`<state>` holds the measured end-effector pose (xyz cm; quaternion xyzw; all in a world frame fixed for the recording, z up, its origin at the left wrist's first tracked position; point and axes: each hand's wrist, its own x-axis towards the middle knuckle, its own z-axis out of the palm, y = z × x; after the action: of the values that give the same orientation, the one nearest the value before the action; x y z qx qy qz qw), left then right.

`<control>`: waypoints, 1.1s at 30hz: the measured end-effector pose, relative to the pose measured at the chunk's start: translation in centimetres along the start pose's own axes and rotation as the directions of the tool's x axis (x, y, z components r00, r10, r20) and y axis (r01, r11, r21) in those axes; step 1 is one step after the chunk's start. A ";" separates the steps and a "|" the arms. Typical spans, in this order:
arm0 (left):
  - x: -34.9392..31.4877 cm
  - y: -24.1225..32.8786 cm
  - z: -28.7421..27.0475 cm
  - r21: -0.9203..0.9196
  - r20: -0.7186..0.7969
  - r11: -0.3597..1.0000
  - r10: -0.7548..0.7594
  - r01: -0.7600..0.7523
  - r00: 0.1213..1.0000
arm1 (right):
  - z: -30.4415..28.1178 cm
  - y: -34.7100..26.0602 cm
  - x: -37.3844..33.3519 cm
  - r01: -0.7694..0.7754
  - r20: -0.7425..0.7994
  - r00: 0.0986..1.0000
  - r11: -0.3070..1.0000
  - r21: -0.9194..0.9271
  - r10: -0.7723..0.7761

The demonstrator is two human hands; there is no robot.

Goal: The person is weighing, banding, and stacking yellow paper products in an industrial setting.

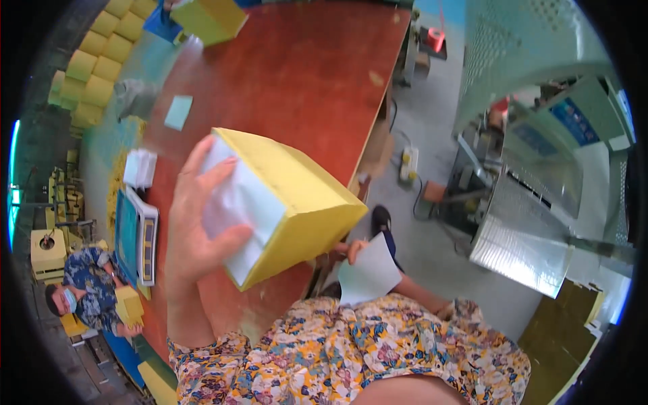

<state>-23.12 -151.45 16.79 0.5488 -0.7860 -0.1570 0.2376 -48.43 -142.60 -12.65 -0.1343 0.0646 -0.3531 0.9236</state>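
Note:
A yellow box [297, 182] is tilted in front of me, above the red-brown table. White paper [253, 209] covers its left face. My left hand [192, 216] is on that white face, fingers spread over the paper and the thumb bent along it, gripping the box from the left. Below the box's right end, my right hand [354, 251] pinches a white sheet of paper [370, 271] that hangs in front of my body. Part of the right hand is hidden by the box and the sheet, so I cannot tell whether it touches the box.
The red-brown table [297, 74] stretches away from me. On it lie a small pale sheet [178, 112], a white stack [140, 169] and a scale [145, 236]. A co-worker [91, 290] handles a yellow box at left. A power strip [408, 165] with cables is on the floor.

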 end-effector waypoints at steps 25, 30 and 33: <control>-11.8 -3.0 0.0 -0.155 -0.199 0.949 -0.303 0.275 0.932 | 1.5 -7.4 5.3 -0.131 0.189 0.972 0.989 -0.062 0.141; -21.8 -5.4 3.3 -0.637 -0.300 0.676 -0.659 0.370 0.689 | 2.9 -9.4 8.8 -0.344 0.211 0.904 0.926 -0.154 0.371; -29.0 -6.4 6.9 -0.661 -0.274 0.619 -0.725 0.424 0.632 | 3.1 -9.9 9.8 -0.503 0.287 0.819 0.862 -0.059 0.497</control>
<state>-13.55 -126.62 1.97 0.7099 -0.3837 -0.2870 0.5162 -46.79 -155.59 -7.05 -0.1542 -0.0433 -0.0752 0.9842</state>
